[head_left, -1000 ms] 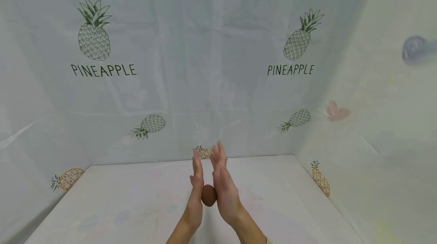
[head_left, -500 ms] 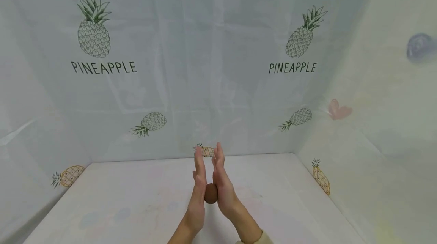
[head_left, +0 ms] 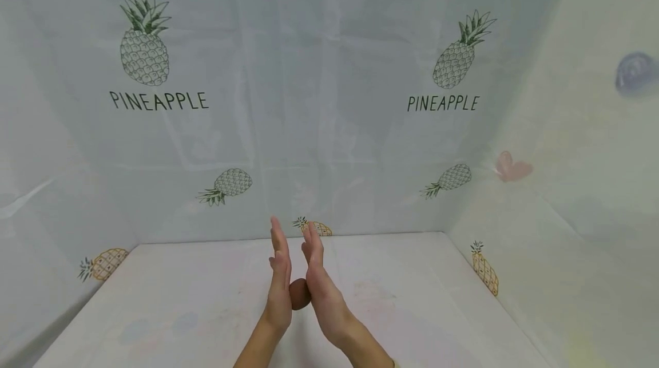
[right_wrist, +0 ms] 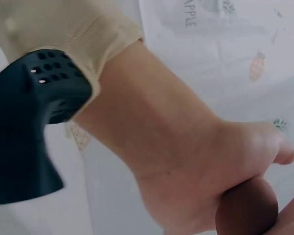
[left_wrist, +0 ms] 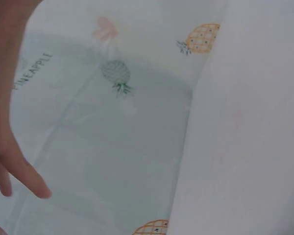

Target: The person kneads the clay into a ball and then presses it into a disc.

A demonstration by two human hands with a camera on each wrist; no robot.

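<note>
A smooth brown ball (head_left: 300, 294), clay-like in look, sits between the two palms above the table. In the head view its outline is rounded but slightly uneven. My left hand (head_left: 278, 296) presses it from the left, fingers straight and pointing up and away. From the right, my right hand (head_left: 328, 303) presses its palm against it, fingers likewise straight. The right wrist view shows the brown ball (right_wrist: 247, 208) against the heel of my right hand (right_wrist: 201, 171), with part of the other hand at the lower right corner. The left wrist view does not show the ball.
Below the hands spreads a white table (head_left: 180, 299) with faint coloured smudges. Pineapple-printed sheeting (head_left: 309, 127) hangs behind it and along both sides. A dark wrist-worn device (right_wrist: 29, 127) sits by the beige right sleeve (right_wrist: 83, 34).
Both hands and the ball shift slightly right, then back to the left. The palms slide against each other around the ball, and its outline goes from egg-like to round to slightly uneven.
</note>
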